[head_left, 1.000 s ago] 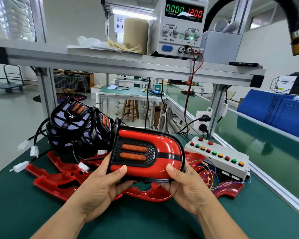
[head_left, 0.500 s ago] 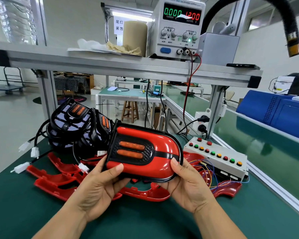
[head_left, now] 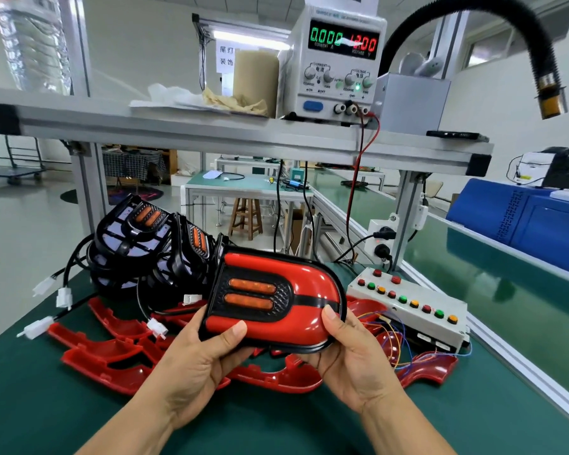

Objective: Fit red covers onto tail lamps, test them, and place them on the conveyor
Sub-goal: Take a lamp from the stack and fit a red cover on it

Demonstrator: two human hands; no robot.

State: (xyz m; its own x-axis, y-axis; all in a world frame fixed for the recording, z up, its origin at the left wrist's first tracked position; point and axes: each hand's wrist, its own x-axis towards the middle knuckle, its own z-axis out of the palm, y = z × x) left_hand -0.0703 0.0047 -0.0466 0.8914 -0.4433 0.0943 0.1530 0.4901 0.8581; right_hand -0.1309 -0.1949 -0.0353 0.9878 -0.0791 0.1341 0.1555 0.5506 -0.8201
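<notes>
The left hand [head_left: 197, 359] and right hand [head_left: 352, 353] grip opposite ends of the red-covered tail lamp [head_left: 296, 303] above the counter [head_left: 46, 405], its long axis crosswise, the right end nearer the button box [head_left: 408, 300] and conveyor [head_left: 493, 307].

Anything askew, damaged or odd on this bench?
Nothing stands out. The tail lamp, gripped by the left hand and right hand, wears its red cover evenly; spare covers and bare lamps lie heaped behind.
</notes>
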